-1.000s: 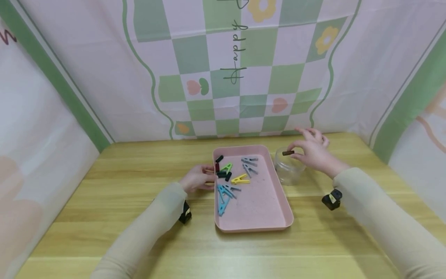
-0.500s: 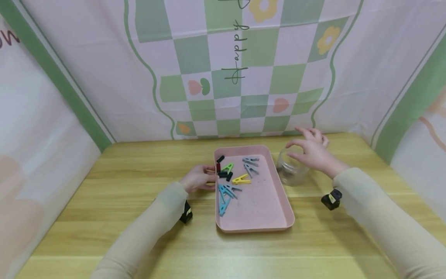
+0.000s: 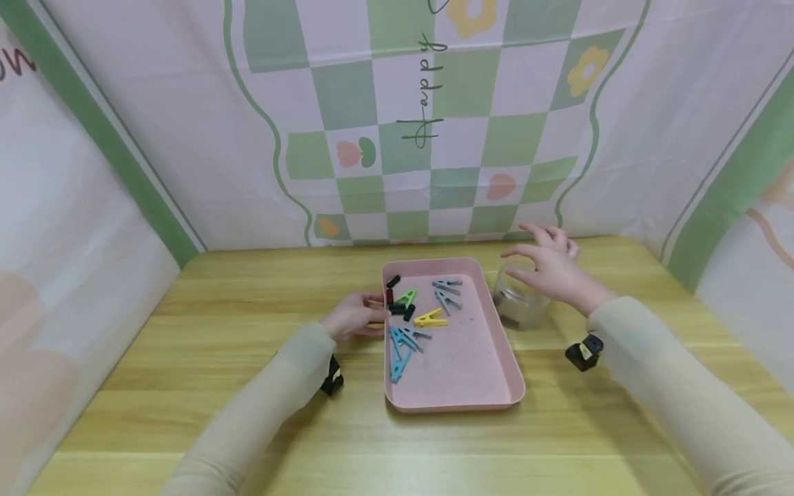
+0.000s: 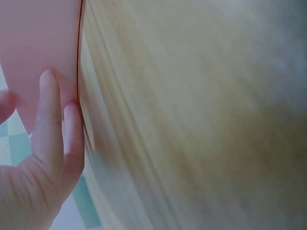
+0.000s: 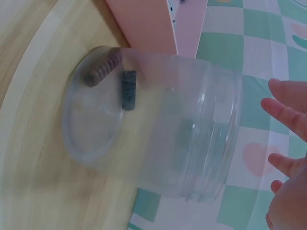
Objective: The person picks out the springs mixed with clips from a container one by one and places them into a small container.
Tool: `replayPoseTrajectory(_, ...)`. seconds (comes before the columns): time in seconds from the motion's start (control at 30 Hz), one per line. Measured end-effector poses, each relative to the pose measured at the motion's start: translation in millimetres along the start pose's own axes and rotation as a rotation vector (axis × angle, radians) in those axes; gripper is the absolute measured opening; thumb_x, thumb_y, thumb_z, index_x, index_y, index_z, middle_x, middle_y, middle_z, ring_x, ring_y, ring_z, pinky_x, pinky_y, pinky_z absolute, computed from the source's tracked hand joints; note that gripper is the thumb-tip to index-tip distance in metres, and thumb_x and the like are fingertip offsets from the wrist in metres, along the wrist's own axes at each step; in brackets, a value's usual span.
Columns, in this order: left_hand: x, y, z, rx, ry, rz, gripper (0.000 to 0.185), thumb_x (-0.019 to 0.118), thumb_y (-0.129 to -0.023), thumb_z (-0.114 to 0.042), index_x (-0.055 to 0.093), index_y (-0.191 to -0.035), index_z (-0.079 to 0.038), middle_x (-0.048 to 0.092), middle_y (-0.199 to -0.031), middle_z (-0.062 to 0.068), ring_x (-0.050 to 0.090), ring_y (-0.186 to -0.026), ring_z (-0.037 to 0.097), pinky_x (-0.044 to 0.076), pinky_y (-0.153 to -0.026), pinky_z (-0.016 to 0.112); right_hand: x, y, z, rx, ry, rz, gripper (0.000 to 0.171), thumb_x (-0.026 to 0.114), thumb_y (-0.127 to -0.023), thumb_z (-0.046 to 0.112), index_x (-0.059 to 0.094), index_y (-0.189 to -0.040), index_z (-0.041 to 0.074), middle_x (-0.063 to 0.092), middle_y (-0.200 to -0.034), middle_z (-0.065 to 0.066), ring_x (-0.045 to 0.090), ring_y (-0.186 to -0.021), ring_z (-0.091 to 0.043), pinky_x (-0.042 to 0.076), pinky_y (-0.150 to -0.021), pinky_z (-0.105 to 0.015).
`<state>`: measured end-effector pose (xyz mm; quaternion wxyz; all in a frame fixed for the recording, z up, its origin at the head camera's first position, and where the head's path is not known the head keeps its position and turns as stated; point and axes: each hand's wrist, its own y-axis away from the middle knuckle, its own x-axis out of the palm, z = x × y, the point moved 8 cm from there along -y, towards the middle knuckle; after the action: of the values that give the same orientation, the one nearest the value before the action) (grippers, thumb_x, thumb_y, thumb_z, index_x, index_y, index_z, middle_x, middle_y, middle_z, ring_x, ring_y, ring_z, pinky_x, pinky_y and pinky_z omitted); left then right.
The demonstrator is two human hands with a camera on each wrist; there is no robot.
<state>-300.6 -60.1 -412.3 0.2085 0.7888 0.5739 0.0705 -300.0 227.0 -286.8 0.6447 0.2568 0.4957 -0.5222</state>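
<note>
My right hand [image 3: 552, 270] hovers over the mouth of a clear plastic jar [image 5: 158, 134], fingers spread and holding nothing. Inside the jar, near its bottom, lie two small ridged cylinders, one brown [image 5: 102, 68] and one blackish [image 5: 128, 90]. The fingers of my left hand [image 3: 355, 317] lie fairly straight against the outer left wall of a pink tray [image 3: 459, 372]. In the left wrist view, the fingertips of that hand [image 4: 48, 139] touch the tray wall. Along the tray's left side are several little cylinders, black [image 3: 410, 312] and dark red [image 3: 389, 297].
Clothespins share the tray: a green one [image 3: 406, 297], a yellow one [image 3: 431, 317], blue ones [image 3: 400, 364] and grey ones [image 3: 446, 300]. The jar stands close to the tray's right wall on a wooden table [image 3: 279, 427]. A patterned cloth [image 3: 459, 148] hangs behind.
My right hand has let go of the brown ridged cylinder, which dropped into the jar, and has shifted slightly left with its fingers wider apart. My left hand stays at the tray.
</note>
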Motion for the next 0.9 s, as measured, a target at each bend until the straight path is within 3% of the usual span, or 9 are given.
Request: replayPoseTrajectory(0.9, 1.2, 1.0, -1.4, -0.001, 0.011, 0.000, 0.048, 0.060, -0.090, -0.001, 0.042, -0.135, 0.001, 0.054, -0.126, 0.022, 0.061, -0.104, 0.028, 0.059, -0.081, 0.032, 9, -14, 36, -0.019, -0.025, 0.039, 0.033, 0.063, -0.091, 0.026, 0.062, -0.119, 0.008, 0.013, -0.154, -0.024, 0.000, -0.136, -0.052, -0.003, -0.104, -0.069)
